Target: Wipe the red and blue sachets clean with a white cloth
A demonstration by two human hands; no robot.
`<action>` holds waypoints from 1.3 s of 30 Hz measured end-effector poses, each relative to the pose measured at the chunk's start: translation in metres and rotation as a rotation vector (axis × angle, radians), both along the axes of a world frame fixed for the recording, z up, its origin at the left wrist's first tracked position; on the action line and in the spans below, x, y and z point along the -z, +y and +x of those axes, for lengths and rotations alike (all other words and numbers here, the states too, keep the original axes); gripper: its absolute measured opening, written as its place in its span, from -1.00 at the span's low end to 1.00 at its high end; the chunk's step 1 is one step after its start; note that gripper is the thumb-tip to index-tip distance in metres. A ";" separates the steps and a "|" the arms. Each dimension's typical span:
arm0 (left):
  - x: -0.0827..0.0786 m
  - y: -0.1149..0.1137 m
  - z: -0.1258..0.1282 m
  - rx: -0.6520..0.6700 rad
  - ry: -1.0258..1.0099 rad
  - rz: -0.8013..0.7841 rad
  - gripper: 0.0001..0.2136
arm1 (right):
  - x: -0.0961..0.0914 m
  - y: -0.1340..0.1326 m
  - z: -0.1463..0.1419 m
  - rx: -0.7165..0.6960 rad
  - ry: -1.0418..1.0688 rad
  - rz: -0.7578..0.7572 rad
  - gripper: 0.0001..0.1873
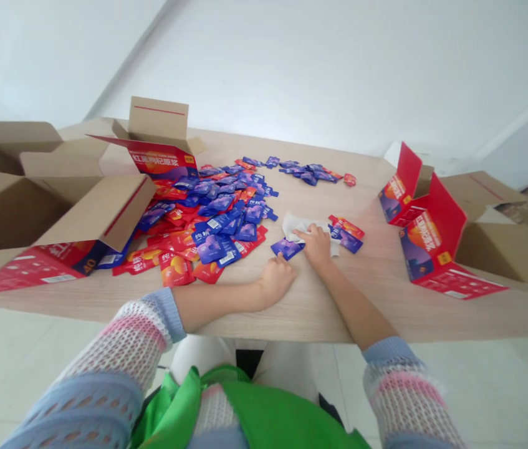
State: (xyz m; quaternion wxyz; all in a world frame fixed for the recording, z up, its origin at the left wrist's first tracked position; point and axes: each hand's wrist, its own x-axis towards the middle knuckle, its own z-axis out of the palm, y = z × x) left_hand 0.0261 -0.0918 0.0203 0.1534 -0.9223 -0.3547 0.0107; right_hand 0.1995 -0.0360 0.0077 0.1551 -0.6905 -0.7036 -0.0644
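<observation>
My left hand [277,277] rests on the wooden table [366,293] with its fingers curled, pinching the edge of a purple sachet [286,248]. My right hand [316,243] lies on a crumpled white cloth [297,223], fingers pressed down on it. Just right of that hand lie a few red and purple sachets [346,232]. A big heap of red and purple sachets [207,215] spreads to the left of both hands.
Open cardboard cartons [25,193] with red printed flaps stand at the left, another [158,140] at the back. Red open boxes [425,234] and brown cartons [511,243] crowd the right. A smaller scatter of sachets [308,171] lies at the far side.
</observation>
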 end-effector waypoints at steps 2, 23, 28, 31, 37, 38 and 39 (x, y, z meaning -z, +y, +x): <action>-0.004 -0.001 -0.001 0.022 -0.008 -0.012 -0.75 | -0.001 -0.002 0.013 0.064 0.014 -0.009 -0.56; 0.002 0.000 -0.001 0.029 -0.017 -0.023 -0.83 | -0.013 -0.014 -0.041 -0.357 -0.071 -0.104 -0.71; 0.005 0.000 0.001 0.034 -0.010 -0.031 -0.82 | -0.009 -0.007 -0.023 -0.451 0.047 -0.147 -0.66; 0.003 -0.002 0.000 0.023 -0.009 -0.036 -0.81 | -0.004 -0.006 -0.017 -0.487 0.098 -0.141 -0.57; 0.012 -0.009 -0.003 -0.043 -0.058 0.022 -0.75 | -0.001 -0.008 -0.016 -0.458 0.118 -0.118 -0.50; 0.014 -0.010 -0.003 -0.060 -0.068 0.055 -0.71 | -0.001 -0.009 -0.015 -0.445 0.117 -0.110 -0.50; 0.016 -0.011 -0.003 -0.084 -0.073 0.079 -0.67 | 0.000 -0.010 -0.015 -0.433 0.114 -0.101 -0.49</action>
